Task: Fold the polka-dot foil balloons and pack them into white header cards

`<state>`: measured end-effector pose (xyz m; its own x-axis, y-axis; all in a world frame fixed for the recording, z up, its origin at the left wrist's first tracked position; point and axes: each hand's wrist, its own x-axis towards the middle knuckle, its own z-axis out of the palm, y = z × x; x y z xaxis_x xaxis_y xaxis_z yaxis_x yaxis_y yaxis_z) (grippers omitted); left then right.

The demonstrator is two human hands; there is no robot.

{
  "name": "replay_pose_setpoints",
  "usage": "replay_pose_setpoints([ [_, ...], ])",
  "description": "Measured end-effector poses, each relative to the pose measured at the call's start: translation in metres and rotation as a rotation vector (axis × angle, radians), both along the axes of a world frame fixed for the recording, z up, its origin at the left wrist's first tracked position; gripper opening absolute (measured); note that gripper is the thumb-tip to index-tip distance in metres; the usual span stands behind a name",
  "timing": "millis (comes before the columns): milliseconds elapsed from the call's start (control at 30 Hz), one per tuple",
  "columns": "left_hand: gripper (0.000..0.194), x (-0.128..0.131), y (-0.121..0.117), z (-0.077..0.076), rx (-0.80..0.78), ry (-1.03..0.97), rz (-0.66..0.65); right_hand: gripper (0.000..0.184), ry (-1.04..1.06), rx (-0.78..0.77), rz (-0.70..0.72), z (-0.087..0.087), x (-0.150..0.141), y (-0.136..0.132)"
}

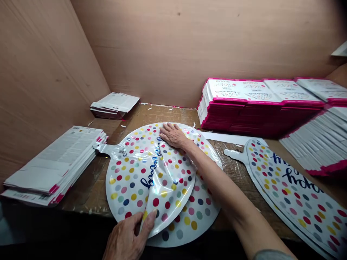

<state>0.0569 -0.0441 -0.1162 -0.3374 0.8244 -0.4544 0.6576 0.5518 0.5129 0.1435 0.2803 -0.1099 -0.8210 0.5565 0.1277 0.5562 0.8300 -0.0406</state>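
A flat foil balloon with coloured dots and dark blue lettering lies on the table in front of me, its tail pointing left. Its right part is folded over toward the left, and dotted foil shows beneath the fold. Pinched between thumb and fingers of my left hand is the folded edge at the near side. My right hand rests flat on the far part of the balloon, fingers stretched out, pressing on the foil. To the right lies a stack of similar dotted balloons, partly cut off by the frame.
Printed white cartons lie piled at the left, with a smaller pile behind. Pink-edged boxes stand in rows at the back right, more beside them. Wooden panels enclose the brown table.
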Motion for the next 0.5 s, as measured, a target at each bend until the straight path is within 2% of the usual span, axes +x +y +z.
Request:
replay_pose_setpoints([
  [67,0.06,0.0,-0.006,-0.014,0.039,-0.091,0.052,0.05,-0.019,-0.04,-0.013,-0.018,0.001,0.013],
  [133,0.061,0.002,-0.009,-0.021,0.061,-0.264,0.099,0.05,-0.01,-0.053,-0.012,-0.027,0.005,0.022],
  [200,0.06,0.006,-0.008,-0.02,0.032,-0.496,0.146,0.051,-0.002,-0.051,-0.013,-0.026,0.009,0.026],
  [300,0.059,0.013,-0.006,-0.006,-0.007,-0.739,0.208,0.05,0.022,-0.011,-0.02,-0.016,0.012,0.021],
  [400,0.061,0.018,-0.006,0.011,0.024,-0.667,0.191,0.047,0.066,0.057,-0.003,-0.005,0.009,0.009],
  [500,0.064,0.019,-0.009,0.019,-0.045,-0.573,0.217,0.045,0.075,0.076,0.002,-0.001,0.004,0.003],
])
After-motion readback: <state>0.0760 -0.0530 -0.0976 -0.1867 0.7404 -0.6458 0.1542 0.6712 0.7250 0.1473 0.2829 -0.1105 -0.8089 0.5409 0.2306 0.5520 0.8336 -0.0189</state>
